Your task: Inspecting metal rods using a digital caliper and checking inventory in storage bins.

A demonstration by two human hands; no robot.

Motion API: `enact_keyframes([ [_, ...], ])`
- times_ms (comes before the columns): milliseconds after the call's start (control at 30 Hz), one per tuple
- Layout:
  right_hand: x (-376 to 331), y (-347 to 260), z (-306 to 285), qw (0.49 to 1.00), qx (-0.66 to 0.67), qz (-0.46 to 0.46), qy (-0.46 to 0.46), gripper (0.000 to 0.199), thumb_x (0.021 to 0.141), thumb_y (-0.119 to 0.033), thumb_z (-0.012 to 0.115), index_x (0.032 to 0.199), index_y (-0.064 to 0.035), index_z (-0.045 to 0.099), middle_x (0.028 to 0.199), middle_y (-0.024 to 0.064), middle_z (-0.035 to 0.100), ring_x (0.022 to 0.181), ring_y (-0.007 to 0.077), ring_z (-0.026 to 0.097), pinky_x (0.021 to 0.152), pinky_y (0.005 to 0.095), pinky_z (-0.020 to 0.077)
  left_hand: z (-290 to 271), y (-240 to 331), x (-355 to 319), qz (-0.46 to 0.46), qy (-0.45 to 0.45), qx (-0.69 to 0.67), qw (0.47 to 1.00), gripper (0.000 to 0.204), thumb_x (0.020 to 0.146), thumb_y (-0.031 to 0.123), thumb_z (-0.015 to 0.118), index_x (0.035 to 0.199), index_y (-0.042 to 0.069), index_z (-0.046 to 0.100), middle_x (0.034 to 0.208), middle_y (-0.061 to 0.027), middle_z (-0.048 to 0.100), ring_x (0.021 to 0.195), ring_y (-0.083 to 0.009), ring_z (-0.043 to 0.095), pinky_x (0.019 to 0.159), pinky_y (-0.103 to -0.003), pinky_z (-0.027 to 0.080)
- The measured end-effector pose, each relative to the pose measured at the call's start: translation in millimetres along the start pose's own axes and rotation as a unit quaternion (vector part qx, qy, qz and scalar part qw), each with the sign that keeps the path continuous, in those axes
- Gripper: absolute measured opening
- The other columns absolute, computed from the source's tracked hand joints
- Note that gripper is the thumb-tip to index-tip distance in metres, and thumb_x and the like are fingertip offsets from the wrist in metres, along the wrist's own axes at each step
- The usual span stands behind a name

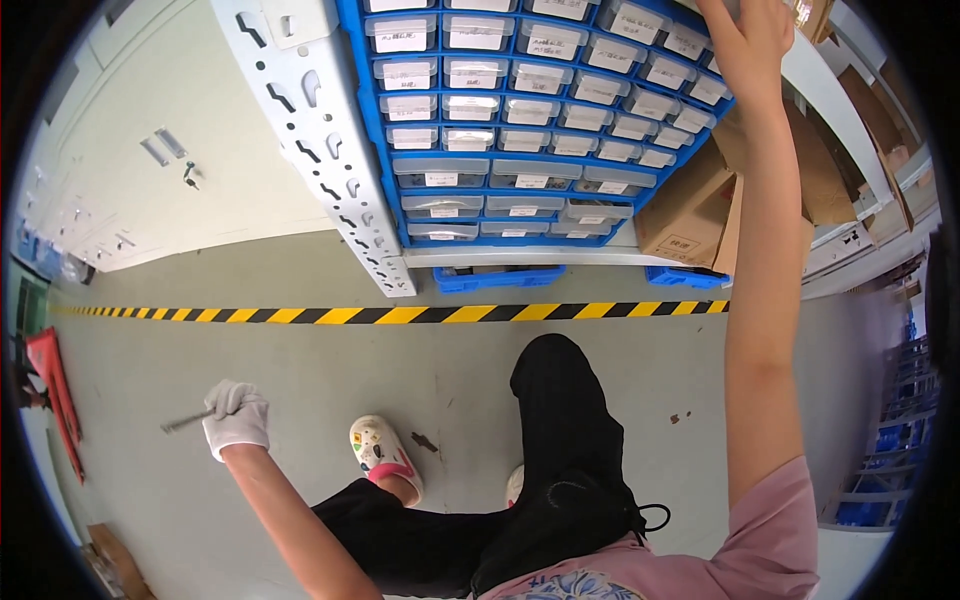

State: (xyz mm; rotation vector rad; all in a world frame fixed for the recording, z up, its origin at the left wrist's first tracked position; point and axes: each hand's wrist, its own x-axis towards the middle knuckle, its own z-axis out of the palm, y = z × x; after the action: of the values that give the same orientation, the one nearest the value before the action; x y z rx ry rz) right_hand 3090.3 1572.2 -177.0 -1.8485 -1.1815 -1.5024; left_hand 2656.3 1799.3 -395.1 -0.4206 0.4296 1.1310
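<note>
My left hand [237, 412], in a white glove, is off to the left above the floor. Its fingers are closed around a slim grey metal rod [187, 422] that sticks out to the left. My right hand [752, 45] is bare and raised at the top right, beside the upper right part of a blue cabinet [388, 165] of small clear drawers. The thumb is spread from the fingers, with something pale between them. The picture's upper edge cuts the fingertips off, so their grip is hidden. White labels mark the drawer fronts [527, 115].
The cabinet stands on a white shelf with a perforated upright [330, 165]. Cardboard boxes [690, 215] sit right of it, blue bins [500, 279] below. A yellow-black tape line [400, 315] crosses the grey floor. A pale metal locker [150, 130] is at the left, a red object [55, 390] lower.
</note>
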Motion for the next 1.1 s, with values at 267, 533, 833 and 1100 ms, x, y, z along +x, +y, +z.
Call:
enact_keyframes([
  [267, -0.6, 2.2, -0.8, 0.999, 0.008, 0.021, -0.032, 0.044, 0.077, -0.020, 0.051, 0.117, -0.0051, 0.040, 0.115, 0.0146, 0.043, 0.109, 0.0293, 0.035, 0.095, 0.0375, 0.0203, 8.2, -3.6, 6.7, 0.128, 0.128, 0.040, 0.983, 0.031, 0.089, 0.014, 0.025, 0.086, -0.001, 0.052, 0.084, -0.0128, 0.059, 0.077, -0.0246, 0.058, 0.066, -0.032, 0.050],
  [533, -1.1, 13.8, 3.1, 0.998, -0.006, 0.036, -0.043, 0.046, 0.078, -0.020, 0.050, 0.120, -0.0057, 0.038, 0.118, 0.0157, 0.041, 0.112, 0.0307, 0.033, 0.097, 0.0378, 0.0206, 11.2, -3.1, 4.4, 0.111, 0.096, -0.015, 0.989, 0.036, 0.092, 0.019, 0.022, 0.095, -0.003, 0.049, 0.110, -0.0195, 0.053, 0.104, -0.0324, 0.051, 0.085, -0.041, 0.044],
  [833, -0.3, 2.6, 1.6, 0.998, 0.006, 0.046, -0.044, 0.045, 0.078, -0.021, 0.049, 0.119, -0.0079, 0.039, 0.118, 0.0146, 0.039, 0.113, 0.0287, 0.032, 0.096, 0.0368, 0.0210, 18.6, -4.1, -6.6, 0.160, 0.106, 0.023, 0.981, 0.035, 0.091, 0.019, 0.022, 0.101, -0.003, 0.048, 0.115, -0.0194, 0.049, 0.107, -0.0346, 0.048, 0.087, -0.043, 0.042],
  [1100, -0.6, 6.8, 1.9, 0.999, -0.010, 0.026, -0.046, 0.043, 0.080, -0.025, 0.047, 0.120, -0.0095, 0.039, 0.117, 0.0139, 0.039, 0.113, 0.0284, 0.032, 0.096, 0.0376, 0.0210, 28.8, -19.0, -17.5, 0.190, 0.201, 0.094, 0.956, 0.036, 0.092, 0.021, 0.022, 0.097, -0.001, 0.051, 0.115, -0.0179, 0.047, 0.111, -0.0344, 0.043, 0.092, -0.043, 0.035],
])
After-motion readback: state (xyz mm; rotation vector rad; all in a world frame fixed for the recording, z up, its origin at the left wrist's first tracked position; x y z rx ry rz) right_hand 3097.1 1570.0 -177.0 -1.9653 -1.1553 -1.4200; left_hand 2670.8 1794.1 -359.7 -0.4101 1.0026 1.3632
